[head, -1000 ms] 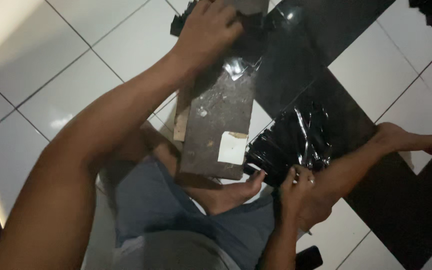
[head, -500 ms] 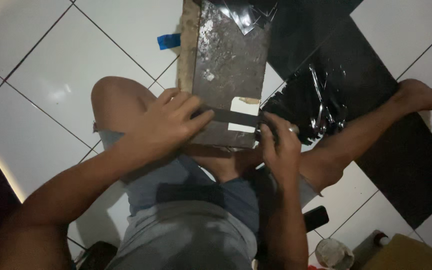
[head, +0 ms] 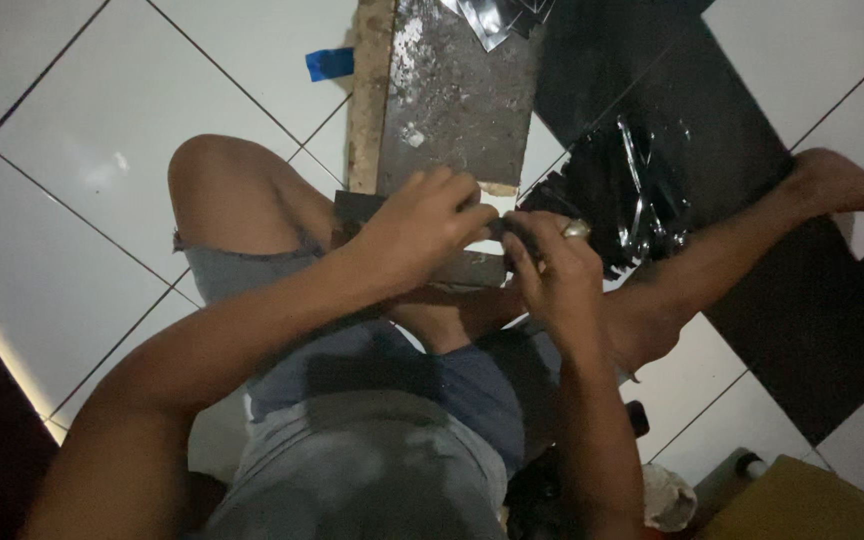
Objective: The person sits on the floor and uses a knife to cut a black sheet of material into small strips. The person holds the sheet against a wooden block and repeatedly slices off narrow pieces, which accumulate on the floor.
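Note:
I sit on a tiled floor with a long grey board [head: 457, 100] lying between my legs, a wooden strip [head: 367, 110] along its left side. My left hand [head: 422, 225] and my right hand [head: 552, 265], which wears a ring, meet at the board's near end. Both pinch a dark flat strip [head: 472, 268] that lies across that end. The fingers hide most of the strip, so its full length is unclear. My left knee [head: 222, 190] is raised beside the board, and my right leg stretches out to the right.
A crumpled shiny black plastic sheet [head: 637, 190] lies right of the board on black tiles. A blue tape scrap [head: 330, 63] sits on the white tile to the left. A yellow box [head: 802, 500], a bottle [head: 737, 470] and a white crumpled object [head: 667, 495] are at the bottom right.
My left hand came back from the board's far end to the near end. Both hands have closed in together on the dark strip, and the view has tilted down toward my lap.

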